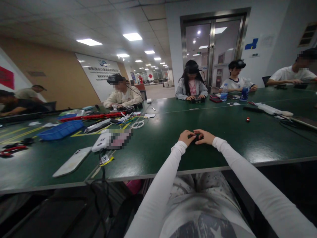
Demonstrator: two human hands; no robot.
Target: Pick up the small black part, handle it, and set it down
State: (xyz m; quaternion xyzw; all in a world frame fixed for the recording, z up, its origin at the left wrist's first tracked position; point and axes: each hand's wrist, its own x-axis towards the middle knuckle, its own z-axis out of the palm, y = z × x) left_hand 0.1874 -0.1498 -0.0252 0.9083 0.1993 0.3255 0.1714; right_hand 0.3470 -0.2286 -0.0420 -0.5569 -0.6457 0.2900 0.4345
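My left hand (187, 137) and my right hand (204, 136) meet over the green table (153, 155), close to its front edge. Between their fingertips is a small black object (197, 137). Fingers of both hands are curled in and closed on it. Most of it is hidden by the fingers, so its kind does not show. Both forearms are in white sleeves. Farther off to the right, a small red and white item (248, 119) lies alone on the tabletop.
Left of me lie a white phone (73, 161), a white device (101, 140) with a cable, and a blue plastic basket (61, 130). A water bottle (224, 93) and a blue can (244, 93) stand across the table. Several people with headsets sit around it.
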